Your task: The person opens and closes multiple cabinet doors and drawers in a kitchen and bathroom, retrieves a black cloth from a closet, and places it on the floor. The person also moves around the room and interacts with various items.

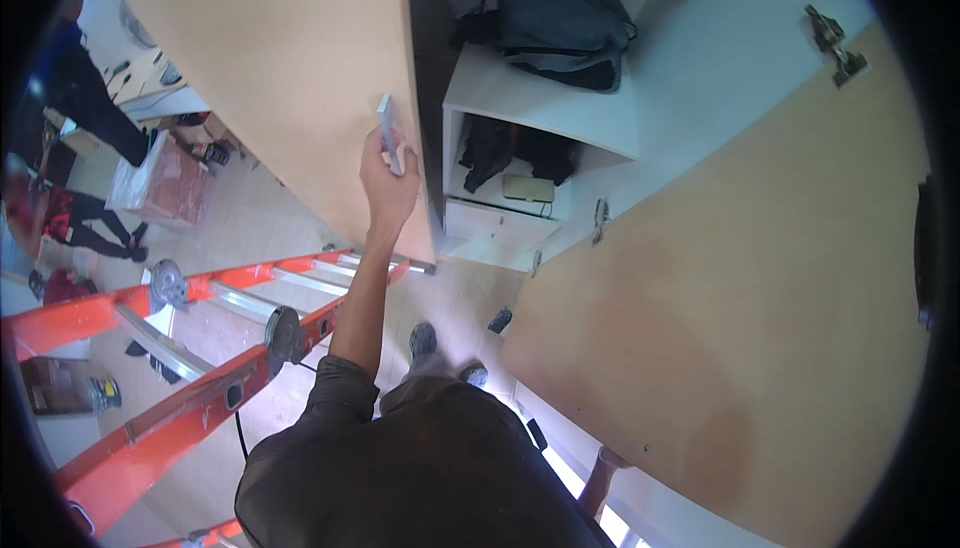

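Observation:
My left hand is closed round a slim light-grey bar handle at the edge of a tall pale-wood door. To the right, a second pale-wood panel slants across the view beside an open white cabinet. Metal hinges show along the panel's upper edge. My right forearm reaches up to the panel's lower edge, where the panel hides the fingers. Inside the cabinet a dark bag or folded cloth lies on the upper shelf, with dark clothing below.
An orange ladder with metal rungs stands close on my left. Under the lower shelf is a white drawer front. Other people and a plastic-wrapped box are farther left. A tin stands beyond the ladder.

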Action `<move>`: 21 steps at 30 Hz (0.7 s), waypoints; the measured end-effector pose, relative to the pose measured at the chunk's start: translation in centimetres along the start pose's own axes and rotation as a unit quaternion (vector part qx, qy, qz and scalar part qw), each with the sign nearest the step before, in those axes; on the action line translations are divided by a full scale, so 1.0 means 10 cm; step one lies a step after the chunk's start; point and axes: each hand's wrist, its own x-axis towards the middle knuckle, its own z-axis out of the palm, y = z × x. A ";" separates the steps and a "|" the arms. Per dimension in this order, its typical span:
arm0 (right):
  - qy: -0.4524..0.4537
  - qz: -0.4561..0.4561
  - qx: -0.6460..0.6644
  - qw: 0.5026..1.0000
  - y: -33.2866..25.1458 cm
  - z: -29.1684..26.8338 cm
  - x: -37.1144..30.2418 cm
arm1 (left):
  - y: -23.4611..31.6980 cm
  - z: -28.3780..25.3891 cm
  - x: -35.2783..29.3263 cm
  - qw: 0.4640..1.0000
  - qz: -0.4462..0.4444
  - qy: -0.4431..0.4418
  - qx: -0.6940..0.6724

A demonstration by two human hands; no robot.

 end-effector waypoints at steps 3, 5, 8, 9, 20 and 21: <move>0.012 0.011 -0.001 1.000 -0.05 -0.05 -0.05 | 0.09 -0.05 0.00 0.999 -0.025 -0.026 -0.004; 0.016 0.016 -0.003 1.000 -0.09 -0.05 -0.08 | 0.11 -0.08 -0.01 0.999 -0.020 -0.026 0.001; 0.026 0.025 -0.008 0.999 -0.17 0.06 -0.13 | 0.08 -0.09 -0.02 0.999 -0.016 -0.029 0.010; 0.027 0.028 -0.009 0.999 -0.21 0.12 -0.15 | 0.06 -0.10 -0.02 0.999 -0.016 -0.032 0.015; -0.006 0.017 0.021 1.000 -0.81 1.57 -0.06 | 0.13 -0.16 -0.03 0.996 0.010 -0.054 0.070; -0.013 0.017 0.027 0.999 -0.87 1.69 -0.04 | 0.13 -0.15 -0.02 0.996 0.013 -0.048 0.078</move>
